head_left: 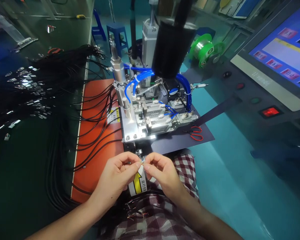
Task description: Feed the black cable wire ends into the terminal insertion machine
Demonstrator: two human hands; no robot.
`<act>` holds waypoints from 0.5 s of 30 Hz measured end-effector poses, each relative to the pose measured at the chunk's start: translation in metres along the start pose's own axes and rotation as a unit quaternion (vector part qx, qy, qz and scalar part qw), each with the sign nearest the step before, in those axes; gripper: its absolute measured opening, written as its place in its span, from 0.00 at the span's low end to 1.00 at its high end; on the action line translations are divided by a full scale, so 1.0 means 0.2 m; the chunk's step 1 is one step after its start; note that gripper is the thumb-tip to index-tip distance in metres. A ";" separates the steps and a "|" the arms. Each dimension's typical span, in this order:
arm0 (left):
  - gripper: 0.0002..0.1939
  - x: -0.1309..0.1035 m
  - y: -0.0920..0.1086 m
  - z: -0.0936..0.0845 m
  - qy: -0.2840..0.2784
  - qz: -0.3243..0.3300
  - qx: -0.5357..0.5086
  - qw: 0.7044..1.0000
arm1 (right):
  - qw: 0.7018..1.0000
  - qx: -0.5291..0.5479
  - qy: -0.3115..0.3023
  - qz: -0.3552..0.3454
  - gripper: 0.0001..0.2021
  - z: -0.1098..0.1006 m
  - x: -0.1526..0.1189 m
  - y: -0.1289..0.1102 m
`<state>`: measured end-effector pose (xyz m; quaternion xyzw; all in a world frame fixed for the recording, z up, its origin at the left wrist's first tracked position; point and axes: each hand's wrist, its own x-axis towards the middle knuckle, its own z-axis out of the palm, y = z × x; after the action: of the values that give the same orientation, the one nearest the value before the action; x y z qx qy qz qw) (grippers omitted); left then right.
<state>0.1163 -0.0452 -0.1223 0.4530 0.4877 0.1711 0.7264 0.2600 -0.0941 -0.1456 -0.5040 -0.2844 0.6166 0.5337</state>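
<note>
In front of the machine's near edge, my left hand [121,171] and my right hand [163,171] meet fingertip to fingertip. Both are closed in a pinch on fine wire strands [142,163], which look pale orange; most of their length is hidden by the fingers. Just beyond the fingertips is a small metal fixture [139,153] on the machine [132,130]. Below the hands a white label with a yellow arrow [138,182] shows. Black cables with stripped ends [137,213] lie across the checked cloth on my lap.
Black cables [97,116] run over the orange board [95,88] from a large bundle with metal ends [27,83]. Red-handled snips [197,133] rest on the dark plate at right. A green wire spool [205,50] and a control screen [282,50] stand beyond.
</note>
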 end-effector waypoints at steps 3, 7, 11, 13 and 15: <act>0.09 0.00 0.00 0.00 -0.005 0.008 -0.003 1.000 | 1.000 -0.001 0.003 0.000 0.06 0.00 0.00 -0.01; 0.10 0.00 0.00 0.00 -0.006 0.010 0.006 1.000 | 1.000 0.016 0.008 0.001 0.05 0.00 0.01 -0.01; 0.10 0.01 0.00 0.00 -0.007 0.011 0.000 1.000 | 0.999 0.029 0.021 0.001 0.05 0.01 0.02 0.00; 0.10 0.01 0.00 0.01 -0.002 0.004 -0.003 1.000 | 0.999 0.043 0.021 0.007 0.05 0.01 0.02 0.01; 0.10 0.01 0.00 0.01 0.004 -0.002 -0.002 1.000 | 0.998 0.059 0.020 0.016 0.06 0.02 0.02 0.02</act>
<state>0.1181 -0.0451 -0.1237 0.4503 0.4908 0.1726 0.7256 0.2560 -0.0905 -0.1486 -0.4888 -0.2288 0.6303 0.5581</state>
